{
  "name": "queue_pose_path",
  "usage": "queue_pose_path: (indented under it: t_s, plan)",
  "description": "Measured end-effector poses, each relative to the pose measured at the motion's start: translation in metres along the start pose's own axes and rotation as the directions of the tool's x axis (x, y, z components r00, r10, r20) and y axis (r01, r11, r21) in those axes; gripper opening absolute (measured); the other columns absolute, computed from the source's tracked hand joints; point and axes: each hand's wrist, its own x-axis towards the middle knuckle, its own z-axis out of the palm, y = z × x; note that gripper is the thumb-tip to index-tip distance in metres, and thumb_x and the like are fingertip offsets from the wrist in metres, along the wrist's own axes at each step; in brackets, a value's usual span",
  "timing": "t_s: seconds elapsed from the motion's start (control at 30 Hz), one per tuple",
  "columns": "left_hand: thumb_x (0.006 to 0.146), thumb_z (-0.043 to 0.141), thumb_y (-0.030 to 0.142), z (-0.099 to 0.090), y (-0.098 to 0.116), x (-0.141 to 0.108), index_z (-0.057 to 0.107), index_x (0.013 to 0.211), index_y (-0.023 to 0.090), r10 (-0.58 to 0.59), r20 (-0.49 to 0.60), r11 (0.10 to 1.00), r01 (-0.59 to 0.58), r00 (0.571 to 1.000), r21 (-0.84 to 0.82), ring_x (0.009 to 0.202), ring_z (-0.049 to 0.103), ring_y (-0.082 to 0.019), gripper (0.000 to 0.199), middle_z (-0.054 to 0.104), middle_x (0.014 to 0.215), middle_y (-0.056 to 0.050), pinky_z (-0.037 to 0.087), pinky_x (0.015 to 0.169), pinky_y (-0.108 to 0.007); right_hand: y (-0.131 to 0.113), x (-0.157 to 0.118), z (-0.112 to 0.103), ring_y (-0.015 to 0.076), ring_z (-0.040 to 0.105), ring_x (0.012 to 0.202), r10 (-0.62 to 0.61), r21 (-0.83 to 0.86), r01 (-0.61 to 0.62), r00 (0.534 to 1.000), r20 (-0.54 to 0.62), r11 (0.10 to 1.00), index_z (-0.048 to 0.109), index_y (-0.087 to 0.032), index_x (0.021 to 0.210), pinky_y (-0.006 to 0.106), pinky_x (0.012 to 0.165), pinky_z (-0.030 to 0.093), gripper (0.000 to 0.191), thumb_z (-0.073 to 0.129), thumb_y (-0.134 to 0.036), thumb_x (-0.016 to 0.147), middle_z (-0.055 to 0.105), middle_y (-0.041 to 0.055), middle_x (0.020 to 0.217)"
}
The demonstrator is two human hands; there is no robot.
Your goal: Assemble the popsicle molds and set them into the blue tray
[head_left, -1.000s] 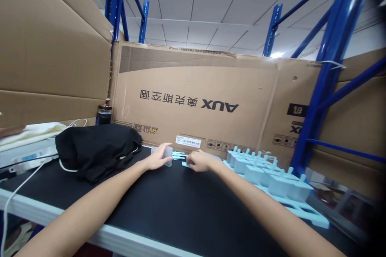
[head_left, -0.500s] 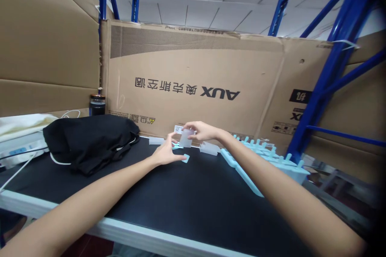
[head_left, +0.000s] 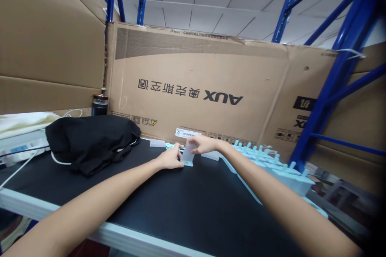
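Note:
My right hand (head_left: 204,144) grips a translucent plastic sleeve (head_left: 188,154) from above, fingers and thumb closed on its upper part. The sleeve stands nearly upright over a small light blue plastic base piece (head_left: 188,164). With thumb and fingers curled, my left hand (head_left: 171,158) holds the base piece by its left edge. The sleeve's lower end touches or nearly touches this piece; the exact fit cannot be made out. Behind my left hand lies a light blue flat part (head_left: 169,145), partly hidden. Another translucent piece (head_left: 157,143) lies to its left, and one more translucent piece (head_left: 212,155) sits behind my right wrist.
Light blue popsicle moulds (head_left: 271,164) with upright sticks stand at the right, partly behind my right forearm. A black cloth (head_left: 93,140) lies at the left, beside white cables and a power strip (head_left: 24,150). A cardboard panel (head_left: 193,72) closes off the back of the black table (head_left: 181,204).
My right hand has brought the translucent sleeve down onto or against the light blue piece in my left hand. Both hands are now closer together. The view has shifted slightly.

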Motion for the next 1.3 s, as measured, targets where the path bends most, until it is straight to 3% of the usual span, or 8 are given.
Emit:
queue_pose_path:
  t_s: [0.1, 0.37, 0.53, 0.8, 0.9, 1.0, 1.17, 1.3]
  plan:
    - [0.061, 0.070, 0.024, -0.008, -0.008, -0.001, 0.044, 0.109, 0.016, 0.034, 0.049, 0.997, -0.031, 0.998, -0.066, 0.084, 0.062, -0.021, 0.055, 0.067, 0.087, -0.005, 0.047, 0.073, -0.030, -0.004, 0.003, 0.003, 0.0149, 0.055, 0.073, -0.003, 0.005, 0.003, 1.000, -0.001, 1.000, 0.059, -0.015, 0.092, 0.023, 0.060, 0.039, 0.027, 0.060, -0.019, 0.066, 0.062, 0.0033, 0.084]
    - [0.059, 0.072, 0.022, -0.015, -0.017, -0.004, 0.052, 0.096, 0.015, 0.078, 0.037, 0.994, -0.075, 0.996, -0.074, 0.078, 0.061, -0.017, 0.042, 0.064, 0.086, -0.005, 0.048, 0.073, -0.030, -0.019, 0.007, 0.004, 0.0138, 0.054, 0.070, -0.040, -0.003, 0.041, 0.998, 0.045, 0.999, 0.057, -0.017, 0.095, 0.022, 0.056, 0.037, 0.031, 0.054, -0.019, 0.065, 0.060, 0.0013, 0.081]
    - [0.061, 0.072, 0.021, -0.015, -0.017, -0.004, 0.052, 0.094, 0.015, 0.113, 0.046, 0.991, -0.109, 0.993, -0.073, 0.078, 0.059, -0.016, 0.039, 0.062, 0.087, -0.005, 0.049, 0.073, -0.030, -0.023, 0.014, 0.018, 0.0168, 0.056, 0.075, 0.044, -0.082, -0.038, 0.997, 0.068, 0.996, 0.051, -0.017, 0.104, 0.023, 0.055, 0.038, 0.046, 0.060, -0.022, 0.059, 0.060, 0.0039, 0.087]
    - [0.063, 0.073, 0.026, -0.016, -0.012, -0.010, 0.051, 0.095, 0.015, 0.131, 0.049, 0.987, -0.126, 0.990, -0.097, 0.082, 0.060, -0.018, 0.040, 0.063, 0.090, -0.006, 0.048, 0.076, -0.032, -0.032, 0.014, 0.032, 0.0193, 0.057, 0.072, 0.140, -0.142, -0.137, 0.990, 0.011, 0.980, 0.047, -0.016, 0.102, 0.024, 0.051, 0.036, 0.047, 0.062, -0.026, 0.058, 0.059, 0.0063, 0.084]
    - [0.062, 0.075, 0.029, -0.015, -0.011, -0.012, 0.052, 0.096, 0.015, 0.139, 0.043, 0.983, -0.133, 0.989, -0.124, 0.083, 0.061, -0.018, 0.044, 0.063, 0.090, -0.006, 0.047, 0.076, -0.032, -0.032, 0.013, 0.031, 0.0200, 0.057, 0.072, 0.154, -0.118, -0.151, 0.988, 0.020, 0.982, 0.047, -0.016, 0.101, 0.025, 0.051, 0.037, 0.048, 0.064, -0.028, 0.057, 0.059, 0.0064, 0.084]
    - [0.058, 0.078, 0.027, -0.018, -0.013, -0.010, 0.052, 0.099, 0.015, 0.108, 0.041, 0.977, -0.099, 0.993, -0.191, 0.081, 0.062, -0.018, 0.050, 0.064, 0.087, -0.005, 0.046, 0.076, -0.032, -0.025, 0.010, 0.032, 0.0199, 0.057, 0.078, 0.074, 0.002, -0.074, 0.997, -0.030, 0.997, 0.048, -0.017, 0.101, 0.026, 0.058, 0.040, 0.049, 0.068, -0.029, 0.057, 0.059, 0.0052, 0.089]
    - [0.063, 0.073, 0.021, -0.045, -0.013, -0.005, 0.049, 0.099, 0.016, -0.078, -0.165, 0.912, 0.004, 0.983, -0.410, 0.078, 0.062, -0.015, 0.044, 0.064, 0.082, -0.001, 0.045, 0.077, -0.030, 0.003, 0.006, 0.048, 0.0169, 0.059, 0.087, 0.032, 0.379, 0.051, 0.978, -0.209, 0.924, 0.041, -0.017, 0.112, 0.027, 0.072, 0.046, 0.047, 0.061, -0.034, 0.073, 0.060, 0.0058, 0.097]
    - [0.068, 0.070, 0.027, -0.075, -0.016, -0.006, 0.047, 0.106, 0.018, -0.192, -0.340, 0.841, -0.025, 0.921, -0.541, 0.079, 0.062, -0.015, 0.045, 0.064, 0.087, -0.002, 0.047, 0.074, -0.028, 0.025, 0.022, 0.065, 0.0162, 0.058, 0.095, 0.099, 0.244, -0.042, 0.969, -0.226, 0.969, 0.037, -0.013, 0.122, 0.028, 0.080, 0.046, 0.051, 0.056, -0.019, 0.075, 0.059, 0.0111, 0.108]
